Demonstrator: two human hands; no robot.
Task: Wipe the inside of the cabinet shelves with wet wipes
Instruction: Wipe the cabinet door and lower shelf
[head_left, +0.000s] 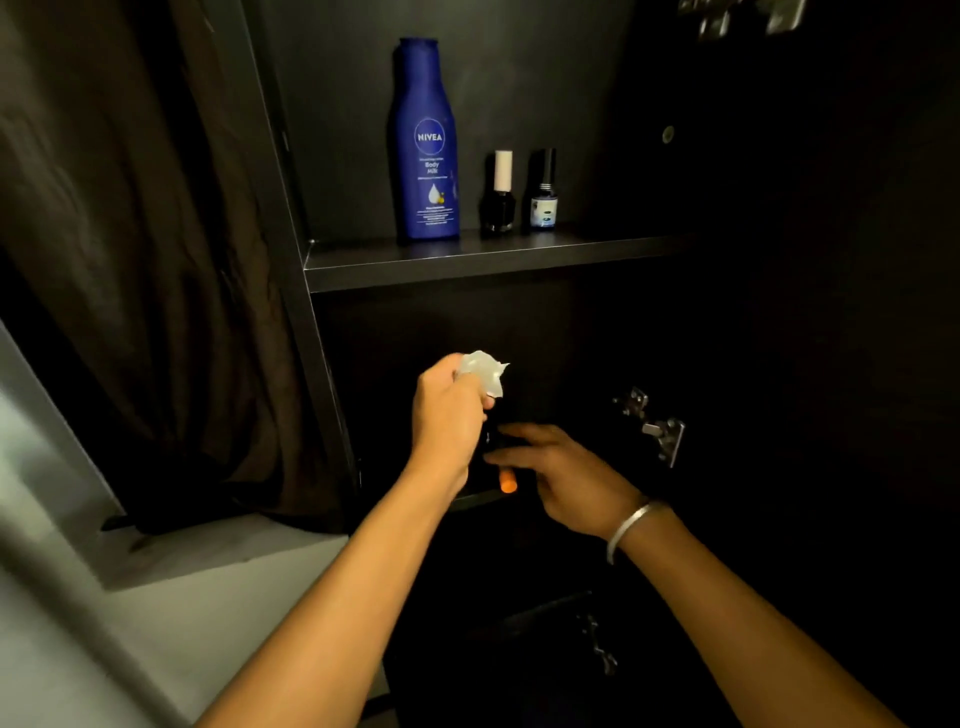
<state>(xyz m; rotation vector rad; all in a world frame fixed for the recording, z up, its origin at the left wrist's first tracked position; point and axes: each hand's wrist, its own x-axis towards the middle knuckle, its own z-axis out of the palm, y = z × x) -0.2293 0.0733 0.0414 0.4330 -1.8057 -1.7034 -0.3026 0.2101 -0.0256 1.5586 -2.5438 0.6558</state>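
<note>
Grip, left: left hand (451, 415) bunches a crumpled wet wipe (482, 375) between curled fingers and thumb; the wipe sticks out above the fist, held in the air and off any surface.
Grip, right: right hand (561, 475) has fingers stretched forward and relaxed, reaching into the dark lower compartment; whether the fingertips touch anything I cannot tell.
Wipe position: in front of the lower compartment, below the front edge of the upper shelf (467, 262), not in contact with it.
Upper shelf load: blue lotion bottle (425, 140) upright toward the left end; two small dark bottles (521, 191) upright just beside it on its right, all near the back wall.
Lower shelf: very dark; a small object with an orange end (507, 480) lies at its front edge, just under the right hand; something black stands between the two hands, identity unclear.
Fittings: metal door hinge (655, 426) on the right side wall of the cabinet.
Other: dark curtain (145, 234) left of the cabinet; bangle (631, 530) on right wrist.
Step, judged: clearing or shifting items on the lower shelf ahead of wiping it.
Next move needs: items moved aside, then the wipe pressed flat on the shelf board and swept into the corners.
</note>
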